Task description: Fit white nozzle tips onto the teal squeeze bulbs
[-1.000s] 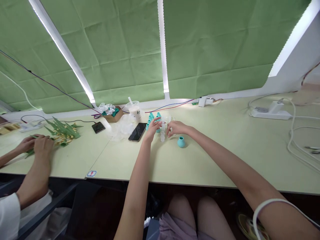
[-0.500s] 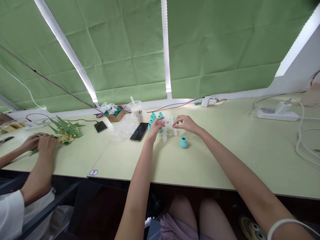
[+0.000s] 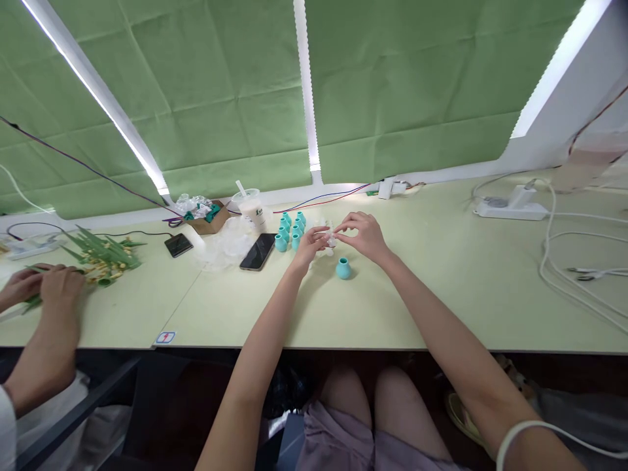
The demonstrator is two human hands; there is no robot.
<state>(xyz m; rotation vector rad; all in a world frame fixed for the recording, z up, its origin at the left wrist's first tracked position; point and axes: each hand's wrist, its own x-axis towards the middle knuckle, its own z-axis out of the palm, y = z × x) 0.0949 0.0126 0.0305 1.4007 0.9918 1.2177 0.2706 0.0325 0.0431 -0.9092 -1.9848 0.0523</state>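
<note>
Fingers of the left hand [image 3: 309, 249] and right hand [image 3: 365, 237] pinch a translucent white piece [image 3: 331, 242] between them, nearer the table's [image 3: 441, 281] back edge than its front; one turquoise vase [image 3: 343, 268] stands just beside.

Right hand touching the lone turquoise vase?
Apart. The head view shows it: the right hand is beyond the lone turquoise vase, with tabletop visible between the fingers and the vase's rim.
</note>
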